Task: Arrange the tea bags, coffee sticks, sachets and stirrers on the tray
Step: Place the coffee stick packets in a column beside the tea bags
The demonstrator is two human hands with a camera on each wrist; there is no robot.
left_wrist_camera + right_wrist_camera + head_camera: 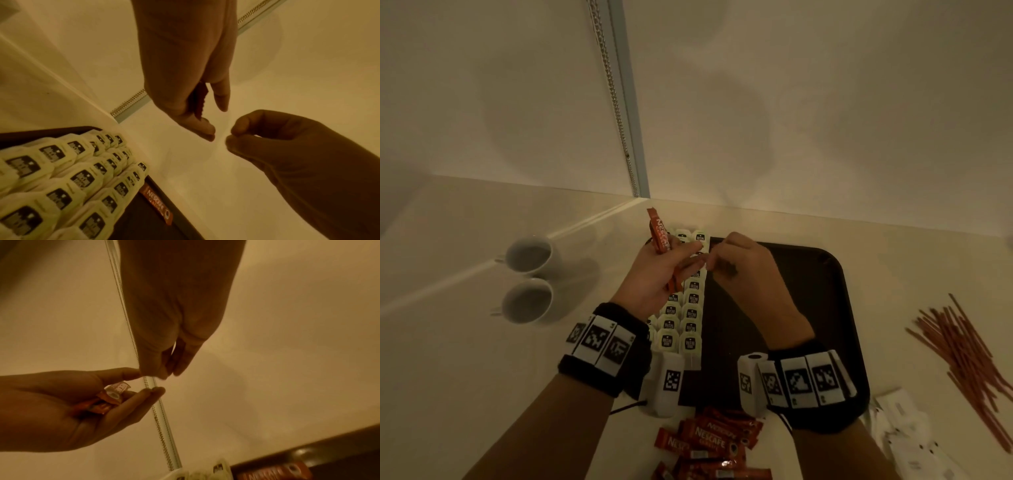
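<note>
A black tray (791, 308) carries rows of pale tea bags (690, 308) (61, 178) along its left side. One red coffee stick (158, 206) (273, 473) lies on the tray beside them. My left hand (681, 253) (144, 382) hovers over the far tea bags and grips a small bundle of red coffee sticks (661, 236) (111, 395). My right hand (717, 253) (232, 136) is just right of the left fingertips, its fingers curled together with nothing visible between them.
A loose pile of coffee sticks (709, 442) lies in front of the tray. Brown stirrers (962, 349) and white sachets (907, 435) sit on the counter to the right. Two white cups (530, 281) stand on the left. A wall rises close behind.
</note>
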